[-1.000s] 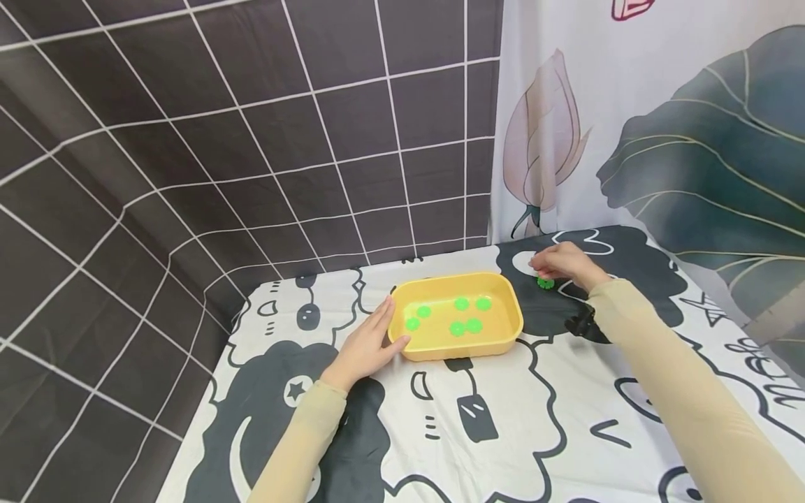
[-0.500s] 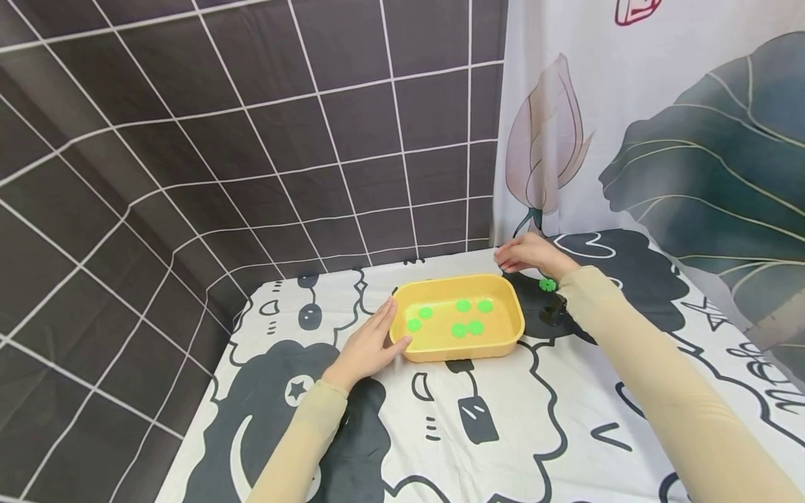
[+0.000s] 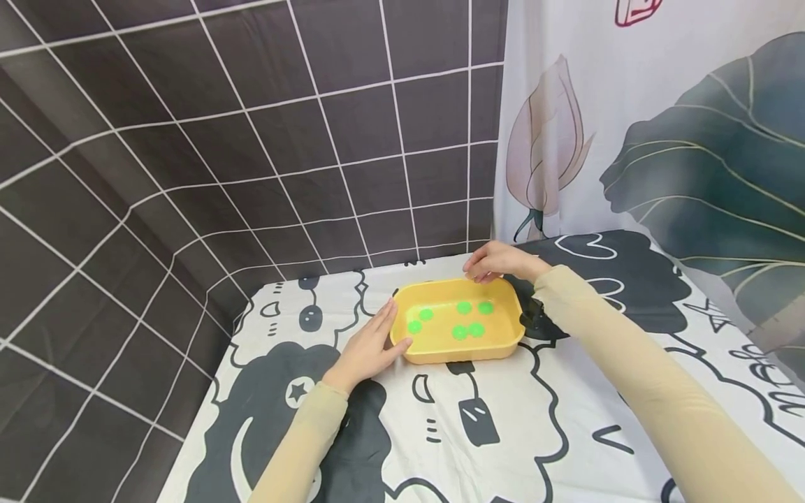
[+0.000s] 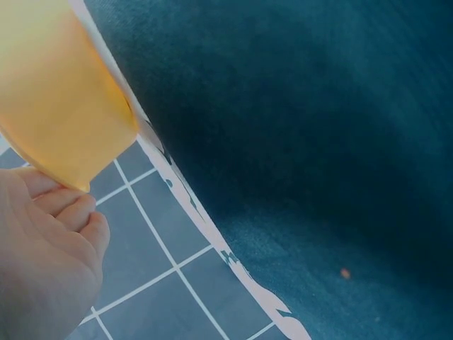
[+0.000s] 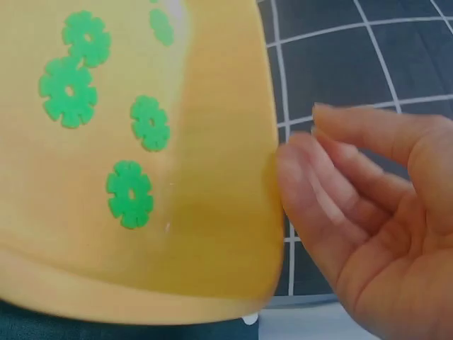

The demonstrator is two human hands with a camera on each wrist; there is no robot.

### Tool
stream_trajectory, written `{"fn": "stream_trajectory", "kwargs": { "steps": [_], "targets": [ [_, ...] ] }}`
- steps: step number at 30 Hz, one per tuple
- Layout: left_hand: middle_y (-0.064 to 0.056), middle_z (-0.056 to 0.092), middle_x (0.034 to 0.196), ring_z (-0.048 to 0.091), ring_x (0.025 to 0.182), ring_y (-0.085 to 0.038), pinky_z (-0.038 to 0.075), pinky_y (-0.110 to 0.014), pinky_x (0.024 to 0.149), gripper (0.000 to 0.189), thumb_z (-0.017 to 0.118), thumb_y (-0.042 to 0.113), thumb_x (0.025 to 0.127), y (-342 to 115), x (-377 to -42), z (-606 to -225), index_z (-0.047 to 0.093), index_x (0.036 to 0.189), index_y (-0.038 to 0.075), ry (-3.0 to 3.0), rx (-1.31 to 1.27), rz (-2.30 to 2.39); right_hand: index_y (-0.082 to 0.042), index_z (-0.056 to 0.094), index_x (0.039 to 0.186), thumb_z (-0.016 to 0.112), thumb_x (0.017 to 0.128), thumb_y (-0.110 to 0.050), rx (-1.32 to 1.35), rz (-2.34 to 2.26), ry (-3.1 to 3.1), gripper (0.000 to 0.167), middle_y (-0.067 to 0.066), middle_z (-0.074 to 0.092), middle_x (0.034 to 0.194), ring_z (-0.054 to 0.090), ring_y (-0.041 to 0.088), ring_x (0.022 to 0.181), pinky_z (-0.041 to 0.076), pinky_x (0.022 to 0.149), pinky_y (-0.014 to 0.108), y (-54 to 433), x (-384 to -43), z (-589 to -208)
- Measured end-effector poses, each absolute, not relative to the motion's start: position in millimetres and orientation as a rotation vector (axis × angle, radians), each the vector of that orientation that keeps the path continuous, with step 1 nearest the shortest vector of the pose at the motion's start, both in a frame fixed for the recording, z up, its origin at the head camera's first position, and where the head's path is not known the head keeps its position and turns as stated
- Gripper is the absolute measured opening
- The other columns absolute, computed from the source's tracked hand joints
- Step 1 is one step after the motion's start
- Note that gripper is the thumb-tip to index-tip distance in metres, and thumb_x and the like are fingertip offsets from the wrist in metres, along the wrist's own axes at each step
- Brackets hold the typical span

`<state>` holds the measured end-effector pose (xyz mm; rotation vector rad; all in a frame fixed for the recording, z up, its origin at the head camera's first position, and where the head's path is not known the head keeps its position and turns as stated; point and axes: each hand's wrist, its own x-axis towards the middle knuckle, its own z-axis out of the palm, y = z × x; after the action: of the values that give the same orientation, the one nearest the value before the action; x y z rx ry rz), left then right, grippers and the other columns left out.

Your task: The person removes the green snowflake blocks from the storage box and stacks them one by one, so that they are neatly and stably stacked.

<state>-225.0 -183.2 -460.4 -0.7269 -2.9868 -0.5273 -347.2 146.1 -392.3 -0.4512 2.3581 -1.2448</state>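
Yellow, round-cornered tray (image 3: 453, 355) holds notched green discs (image 3: 464, 307), left hand (image 3: 367, 348) against it, right hand (image 3: 505, 260) by its rim, each grip relaxed.

Dark wall (image 3: 264, 133) with white grid lines beside a pale, leaf-print curtain (image 3: 654, 133).

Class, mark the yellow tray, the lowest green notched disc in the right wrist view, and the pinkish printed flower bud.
Yellow tray (image 3: 443, 319): head view, bare floor near its middle.
Green notched disc (image 5: 141, 199): right wrist view, beside its central hole.
Printed flower bud (image 3: 544, 143): head view, middle of the petals.
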Motion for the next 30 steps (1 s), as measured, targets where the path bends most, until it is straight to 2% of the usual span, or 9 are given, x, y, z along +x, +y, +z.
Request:
{"fn": "stream_trajectory", "kwargs": {
  "steps": [8, 13, 20, 25, 30],
  "targets": [
    [-0.004, 0.016, 0.167, 0.021, 0.152, -0.021, 0.025, -0.040, 0.121, 0.086, 0.046, 0.062, 0.099, -183.0, -224.4, -459.7, 0.022, 0.160, 0.006, -2.986, -0.726, -0.534, 0.005, 0.068, 0.116, 0.069, 0.088, -0.010, -0.599, -1.076, 2.310, 0.032, 0.008, 0.073, 0.101, 0.067, 0.017, 0.088, 0.058, 0.086, 0.036, 134.7, -349.2, -400.4],
    [-0.003, 0.015, 0.167, 0.020, 0.152, -0.020, 0.025, -0.040, 0.121, 0.086, 0.046, 0.062, 0.099, -183.0, -223.7, -459.2, 0.022, 0.160, 0.006, -2.995, -0.714, -0.531, 0.006, 0.067, 0.116, 0.069, 0.087, -0.007, -0.620, -1.030, 2.277, 0.032, 0.009, 0.074, 0.101, 0.069, 0.021, 0.089, 0.058, 0.085, 0.035, 125.4, -347.8, -401.0],
    [-0.004, 0.017, 0.167, 0.021, 0.152, -0.020, 0.026, -0.041, 0.121, 0.085, 0.046, 0.062, 0.099, -182.8, -225.4, -459.6, 0.024, 0.159, 0.006, -2.981, -0.726, -0.532, 0.006, 0.068, 0.110, 0.070, 0.087, -0.003, -0.703, -0.934, 2.263, 0.025, 0.007, 0.073, 0.093, 0.067, 0.018, 0.080, 0.058, 0.077, 0.029, 112.7, -348.0, -404.0],
    [-0.005, 0.017, 0.167, 0.022, 0.152, -0.021, 0.026, -0.041, 0.120, 0.086, 0.046, 0.062, 0.099, -183.3, -225.6, -459.7, 0.024, 0.159, 0.005, -2.975, -0.730, -0.534, 0.006, 0.070, 0.107, 0.070, 0.084, 0.000, -0.772, -0.822, 2.226, 0.023, 0.004, 0.071, 0.088, 0.065, 0.019, 0.074, 0.057, 0.074, 0.033, 105.3, -344.7, -407.5],
    [-0.006, 0.019, 0.167, 0.024, 0.151, -0.024, 0.027, -0.042, 0.120, 0.086, 0.046, 0.062, 0.099, -183.9, -225.6, -459.5, 0.026, 0.159, 0.004, -2.963, -0.743, -0.542, 0.005, 0.072, 0.103, 0.069, 0.081, 0.002, -0.836, -0.690, 2.164, 0.023, 0.000, 0.065, 0.077, 0.056, 0.014, 0.067, 0.050, 0.067, 0.026, 99.2, -339.6, -410.2]
  ]
}}
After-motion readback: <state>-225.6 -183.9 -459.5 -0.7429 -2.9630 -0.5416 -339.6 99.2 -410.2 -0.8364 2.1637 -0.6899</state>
